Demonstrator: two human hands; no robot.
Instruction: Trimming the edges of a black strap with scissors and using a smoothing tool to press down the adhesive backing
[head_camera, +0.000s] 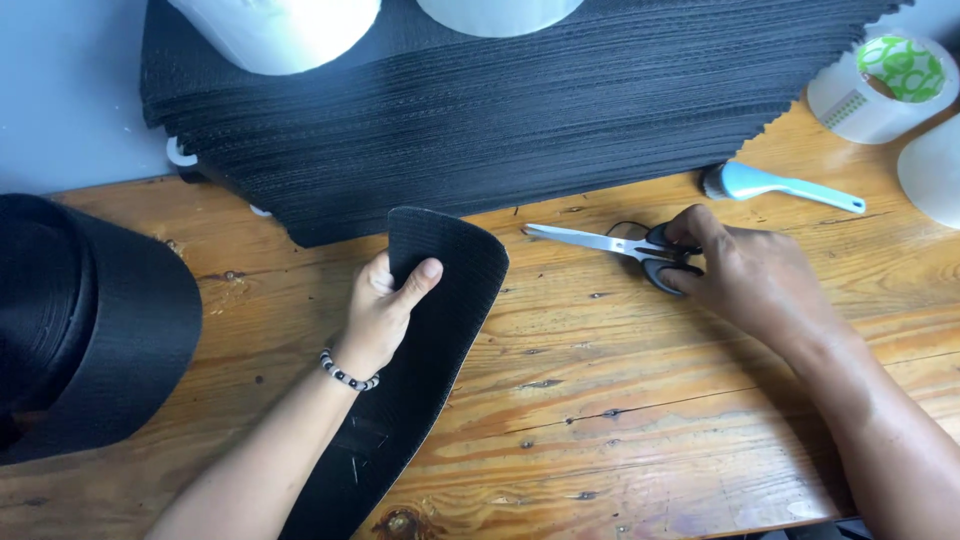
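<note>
My left hand (385, 310) grips the rounded far end of a long black textured strip (455, 265) that runs down the wooden table (620, 400) toward me; a beaded bracelet sits on that wrist. My right hand (745, 275) is closed on the black handles of a pair of scissors (600, 242). The steel blades lie closed, flat on the wood, and point left toward the strip without touching it.
A tall stack of black textured sheets (480, 110) fills the back, with two white rolls on top. A big roll of black webbing (85, 325) sits at left. A light blue brush (770, 185) and a tape roll (885, 85) lie at back right.
</note>
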